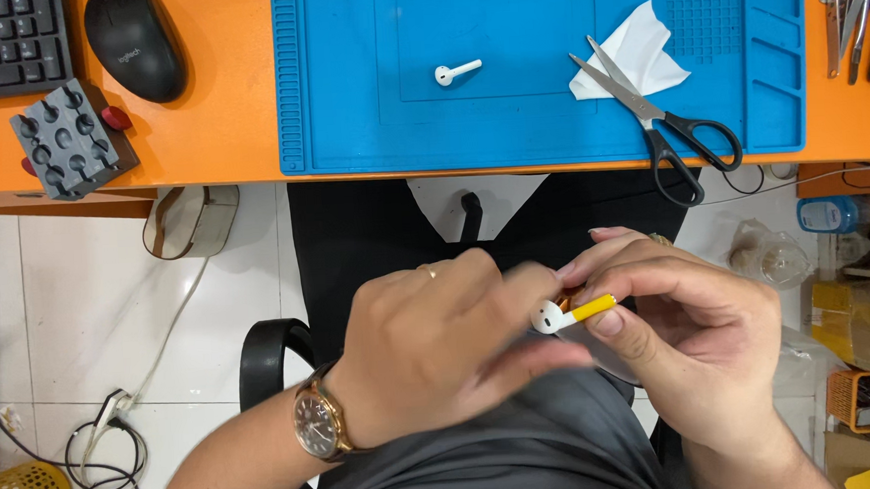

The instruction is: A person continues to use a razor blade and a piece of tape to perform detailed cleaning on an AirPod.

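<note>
Two hands meet over the person's lap, below the desk edge. The right hand [703,345] pinches a white earbud [550,317] whose stem is wrapped in yellow tape [593,308], thumb and fingers closed on it. The left hand [440,348], wearing a gold ring and a wristwatch [319,425], curls its blurred fingers against the same earbud. Beyond them, on the orange desk [220,117], a blue work mat [548,120] carries a second white earbud [456,71], black-handled scissors [662,123] and a white tissue [638,50]. A black mouse [135,44] and grey tool holder [70,140] sit further left.
</note>
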